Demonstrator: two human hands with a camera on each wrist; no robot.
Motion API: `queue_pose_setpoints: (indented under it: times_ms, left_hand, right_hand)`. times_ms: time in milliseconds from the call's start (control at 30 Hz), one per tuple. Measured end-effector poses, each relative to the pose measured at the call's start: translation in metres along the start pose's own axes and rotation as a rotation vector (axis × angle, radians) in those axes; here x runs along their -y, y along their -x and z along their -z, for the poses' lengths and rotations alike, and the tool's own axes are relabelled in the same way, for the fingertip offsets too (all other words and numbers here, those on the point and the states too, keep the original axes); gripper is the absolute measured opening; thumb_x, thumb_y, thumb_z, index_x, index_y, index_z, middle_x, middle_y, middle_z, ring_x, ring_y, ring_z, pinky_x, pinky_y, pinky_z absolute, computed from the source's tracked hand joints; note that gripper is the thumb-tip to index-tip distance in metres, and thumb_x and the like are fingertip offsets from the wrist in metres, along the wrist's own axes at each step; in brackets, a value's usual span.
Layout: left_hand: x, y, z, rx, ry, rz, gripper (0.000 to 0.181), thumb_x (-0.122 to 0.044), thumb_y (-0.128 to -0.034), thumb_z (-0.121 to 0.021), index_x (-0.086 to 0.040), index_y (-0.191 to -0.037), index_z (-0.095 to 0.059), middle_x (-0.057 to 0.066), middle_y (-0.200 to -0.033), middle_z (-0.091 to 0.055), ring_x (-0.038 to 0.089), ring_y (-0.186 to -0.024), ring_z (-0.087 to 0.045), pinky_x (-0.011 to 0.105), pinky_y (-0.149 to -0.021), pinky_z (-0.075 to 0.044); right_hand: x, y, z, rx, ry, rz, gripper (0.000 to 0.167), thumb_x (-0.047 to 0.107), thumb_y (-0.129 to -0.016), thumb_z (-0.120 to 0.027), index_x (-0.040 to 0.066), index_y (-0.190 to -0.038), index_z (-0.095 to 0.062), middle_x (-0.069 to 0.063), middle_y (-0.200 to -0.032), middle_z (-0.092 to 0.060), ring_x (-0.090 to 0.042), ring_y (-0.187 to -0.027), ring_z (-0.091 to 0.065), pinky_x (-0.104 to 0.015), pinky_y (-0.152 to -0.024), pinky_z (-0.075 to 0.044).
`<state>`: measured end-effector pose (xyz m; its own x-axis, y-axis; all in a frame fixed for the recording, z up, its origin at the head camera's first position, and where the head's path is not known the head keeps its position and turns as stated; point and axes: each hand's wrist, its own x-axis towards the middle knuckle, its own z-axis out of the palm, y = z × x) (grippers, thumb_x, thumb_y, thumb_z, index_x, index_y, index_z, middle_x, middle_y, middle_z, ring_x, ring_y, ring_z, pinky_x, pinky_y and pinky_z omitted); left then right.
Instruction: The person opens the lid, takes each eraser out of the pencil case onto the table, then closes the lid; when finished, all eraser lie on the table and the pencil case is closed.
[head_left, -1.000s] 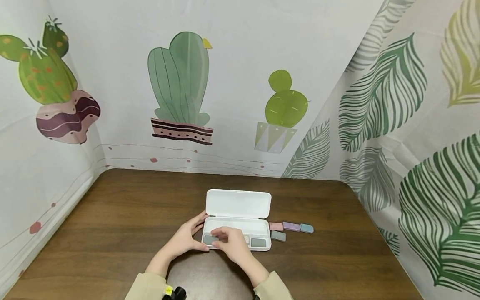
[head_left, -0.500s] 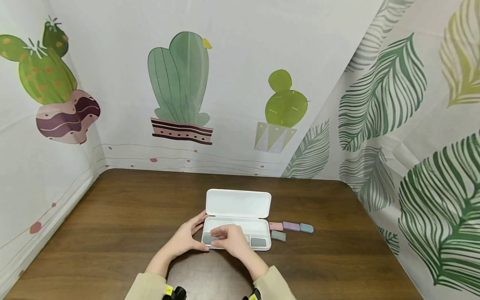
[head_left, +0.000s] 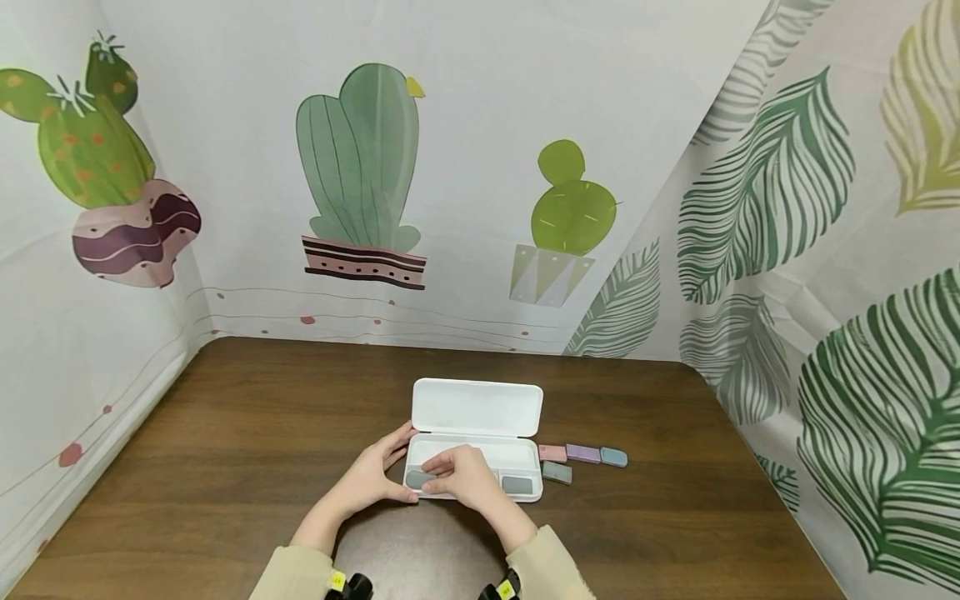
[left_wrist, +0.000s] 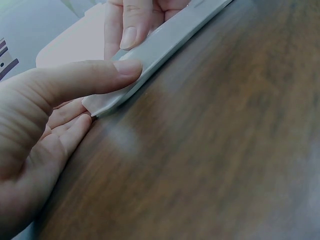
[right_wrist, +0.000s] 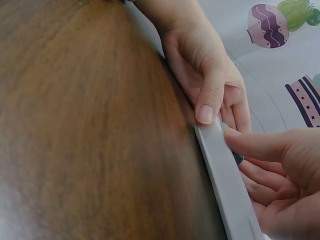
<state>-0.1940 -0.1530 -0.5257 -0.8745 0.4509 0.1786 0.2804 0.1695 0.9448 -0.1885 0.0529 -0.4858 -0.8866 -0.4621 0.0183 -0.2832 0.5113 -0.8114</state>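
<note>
An open white pencil case (head_left: 517,451) lies on the table, its lid (head_left: 477,407) raised at the back. My left hand (head_left: 367,475) grips the case's left end, thumb (left_wrist: 127,68) on the front rim and fingers round the side. My right hand (head_left: 467,478) reaches over the front rim. Its thumb and fingers pinch the right end of a grey rounded block (head_left: 417,479) in the front left compartment. Another grey block (head_left: 517,485) sits in the front right compartment. The right hand hides the middle of the case.
Beside the case's right end lie a pink block (head_left: 552,452), a purple block (head_left: 583,452) and a blue block (head_left: 613,457) in a row. A dark grey block (head_left: 557,472) lies just in front of them. Printed cloth walls stand behind the brown table (head_left: 262,417).
The right hand's fingers and wrist have shifted very slightly around the grey rounded block. The left hand, the case and the loose blocks have stayed in place.
</note>
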Motion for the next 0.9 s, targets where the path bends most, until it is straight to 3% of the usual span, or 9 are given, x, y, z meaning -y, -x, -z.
queue_pose_setpoints:
  times_ms: [467, 900]
  left_hand:
    - [0.0031, 0.0001, 0.0000, 0.007, 0.005, 0.006, 0.112, -0.007, -0.0648, -0.090, 0.008, -0.152, -0.021, 0.030, -0.151, -0.035, 0.043, -0.140, -0.033, 0.043, -0.115, -0.034]
    - [0.0018, -0.0003, 0.0000, 0.006, 0.019, 0.011, 0.112, -0.006, -0.0644, -0.090, 0.008, -0.152, -0.020, 0.030, -0.151, -0.035, 0.042, -0.140, -0.033, 0.041, -0.116, -0.034]
  right_hand:
    - [-0.0013, -0.0013, 0.0001, 0.007, -0.010, -0.027, 0.022, 0.008, -0.076, -0.082, 0.000, -0.095, -0.077, -0.012, -0.087, -0.076, -0.021, -0.083, -0.073, -0.018, -0.069, -0.058]
    - [-0.0033, -0.0009, -0.0003, -0.006, -0.022, -0.029, 0.020, 0.012, -0.079, -0.080, 0.002, -0.096, -0.077, -0.010, -0.087, -0.076, -0.017, -0.082, -0.073, -0.018, -0.069, -0.058]
